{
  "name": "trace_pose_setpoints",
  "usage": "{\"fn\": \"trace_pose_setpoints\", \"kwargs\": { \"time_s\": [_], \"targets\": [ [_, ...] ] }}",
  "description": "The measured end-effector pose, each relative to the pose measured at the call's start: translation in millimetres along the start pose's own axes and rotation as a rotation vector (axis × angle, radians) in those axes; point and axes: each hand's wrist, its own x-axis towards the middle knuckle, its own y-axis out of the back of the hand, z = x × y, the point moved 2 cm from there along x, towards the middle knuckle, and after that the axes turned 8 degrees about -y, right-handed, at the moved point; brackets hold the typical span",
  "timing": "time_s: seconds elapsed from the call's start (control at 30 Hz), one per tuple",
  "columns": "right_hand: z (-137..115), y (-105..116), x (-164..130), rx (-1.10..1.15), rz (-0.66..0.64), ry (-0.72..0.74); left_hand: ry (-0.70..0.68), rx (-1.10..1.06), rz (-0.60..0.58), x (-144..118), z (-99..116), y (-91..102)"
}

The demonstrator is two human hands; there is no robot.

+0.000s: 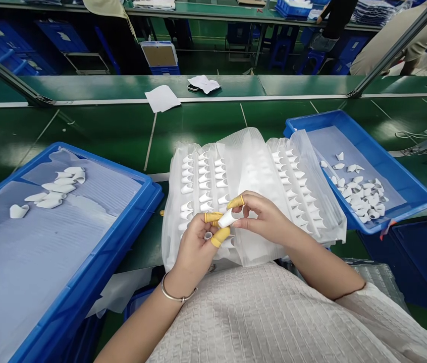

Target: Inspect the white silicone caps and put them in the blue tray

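L hand & R hand pinch 1 white pc; long axis diag., open end up-R.

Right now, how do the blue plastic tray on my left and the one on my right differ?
The left tray holds a few white curved pieces; the right tray, many more, heaped. The left tray runs out of frame; the right tray doesn't. Both are blue with pale liners.

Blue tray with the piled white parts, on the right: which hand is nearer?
Right. The right hand is left of the blue tray, beside the right end of the handled white piece; the left hand is farther left, at that piece's left.
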Motion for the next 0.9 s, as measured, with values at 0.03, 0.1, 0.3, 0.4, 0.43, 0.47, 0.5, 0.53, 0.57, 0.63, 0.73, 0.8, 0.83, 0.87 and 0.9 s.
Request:
{"fn": "trace_pose_setpoints", "kwargs": {
  "time_s": [0.03, 0.1, 0.3, 0.4, 0.43, 0.47, 0.5, 0.53, 0.57, 0.63, 0.73, 0.8, 0.83, 0.87, 0.9],
  "targets": [
    [1, 0, -1, -0.053, 0.013, 0.051, 0.003, 0.0, 0.002, 0, 1, 0.1],
    [3, -1, -3, -0.136, 0.04, 0.133, -0.007, 0.026, 0.01, 1, 2, 0.6],
    [9, -8, -5, -0.083, -0.018, 0.008, -0.176, 0.297, 0.042, 1, 4, 2.6],
    [4, -16, -5, -0.136, 0.006, -0.081, -0.321, 0.449, 0.015, 1, 7, 1.4],
    [2, -19, -4, -0.179, 0.027, -0.098, -0.364, 0.478, 0.004, 2, 9, 0.9],
    [0, -21, -4, -0.218, 0.043, -0.113, -0.394, 0.497, -0.003, 2, 10, 0.4],
    [-2, -23, -4, -0.24, 0.051, -0.128, -0.413, 0.51, -0.005, 1, 10, 0.1],
    [-3, -24, -4, -0.232, 0.052, -0.139, -0.423, 0.518, -0.004, 1, 11, -0.1],
    [-3, -25, -4, -0.188, 0.041, -0.15, -0.428, 0.522, -0.003, 1, 11, -0.2],
    [0, -24, -2, -0.028, 0.0, -0.178, -0.433, 0.523, -0.011, 0, 12, -0.4],
    [7, -20, 1, 0.184, 0.0, -0.243, -0.458, 0.518, -0.025, -1, 11, -0.2],
    [10, -17, 1, 0.222, 0.07, -0.262, -0.464, 0.522, -0.016, -1, 10, 0.6],
    [11, -15, 1, 0.224, 0.102, -0.258, -0.461, 0.523, -0.006, -1, 9, 1.2],
    [11, -15, 1, 0.225, 0.121, -0.246, -0.45, 0.524, 0.003, -1, 8, 1.7],
    [10, -14, 0, 0.225, 0.119, -0.232, -0.435, 0.521, 0.011, -1, 7, 2.2]
  ]
}}
